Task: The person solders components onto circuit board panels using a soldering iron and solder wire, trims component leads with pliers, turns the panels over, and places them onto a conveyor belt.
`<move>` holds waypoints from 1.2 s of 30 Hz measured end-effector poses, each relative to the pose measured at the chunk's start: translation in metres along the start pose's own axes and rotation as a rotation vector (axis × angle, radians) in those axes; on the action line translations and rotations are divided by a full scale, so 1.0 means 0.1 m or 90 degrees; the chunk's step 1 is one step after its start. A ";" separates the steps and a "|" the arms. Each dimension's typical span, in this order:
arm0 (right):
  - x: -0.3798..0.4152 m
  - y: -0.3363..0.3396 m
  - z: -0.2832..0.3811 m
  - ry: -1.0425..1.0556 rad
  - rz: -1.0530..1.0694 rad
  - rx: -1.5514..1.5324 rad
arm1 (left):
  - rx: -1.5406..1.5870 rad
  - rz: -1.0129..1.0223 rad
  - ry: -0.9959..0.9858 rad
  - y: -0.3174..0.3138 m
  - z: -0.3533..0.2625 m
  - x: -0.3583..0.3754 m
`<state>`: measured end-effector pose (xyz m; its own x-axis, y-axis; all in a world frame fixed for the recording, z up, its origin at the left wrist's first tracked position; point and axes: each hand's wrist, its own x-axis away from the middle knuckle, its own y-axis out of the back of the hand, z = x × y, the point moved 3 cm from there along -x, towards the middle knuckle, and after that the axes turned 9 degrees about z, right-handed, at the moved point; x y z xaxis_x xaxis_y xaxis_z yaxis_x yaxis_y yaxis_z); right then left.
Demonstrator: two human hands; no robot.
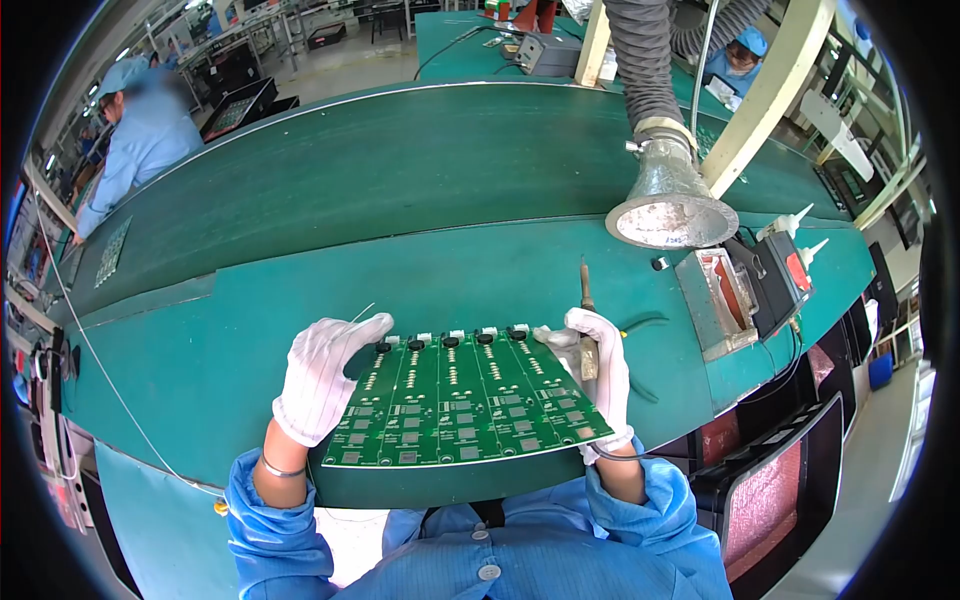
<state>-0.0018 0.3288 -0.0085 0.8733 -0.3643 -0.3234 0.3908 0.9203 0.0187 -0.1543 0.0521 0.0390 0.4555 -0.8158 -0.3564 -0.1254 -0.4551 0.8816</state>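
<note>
A green circuit board panel (pixel 460 400) is tilted up in front of me, with a row of round black parts and white connectors along its far edge. My left hand (pixel 322 375), in a white glove, grips the panel's left side; a thin wire (pixel 364 311) sticks up by its fingertips. My right hand (pixel 605 365), gloved too, is closed around a soldering iron (pixel 587 290) whose tip points away from me. Its thumb side meets the panel's far right corner. Green tool handles (pixel 645 322) show beside the right hand, the rest hidden behind it.
A metal fume extraction hood (pixel 672 205) hangs over the green bench (pixel 270 300). To the right stand a metal box (pixel 716 300) and a dark holder with white-nozzled bottles (pixel 790 222). Another board (pixel 114 250) lies far left, near a co-worker (pixel 150 125). Black bins (pixel 775 490) stand lower right.
</note>
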 end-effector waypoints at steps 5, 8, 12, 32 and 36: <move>-0.01 -0.02 0.05 0.034 -0.006 0.116 | 0.048 -0.019 -0.004 -0.07 -0.03 -0.04; 0.01 -0.01 -0.02 -0.056 -0.024 -0.122 | 0.051 -0.011 -0.009 -0.09 -0.05 -0.04; 0.02 -0.02 0.04 0.024 -0.038 -0.044 | 0.044 0.067 0.009 0.00 -0.18 -0.07; 0.05 0.06 0.27 0.122 -0.061 0.032 | 0.397 0.034 0.249 0.01 -0.09 0.01; 0.07 0.07 0.27 0.129 -0.076 0.071 | 0.378 0.057 0.234 0.02 -0.11 0.02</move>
<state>0.0150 0.3292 0.0154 0.7471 -0.4234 -0.5125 0.5278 0.8465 0.0699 -0.1442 0.0541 0.0432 0.6767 -0.7329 -0.0705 -0.5885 -0.5959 0.5464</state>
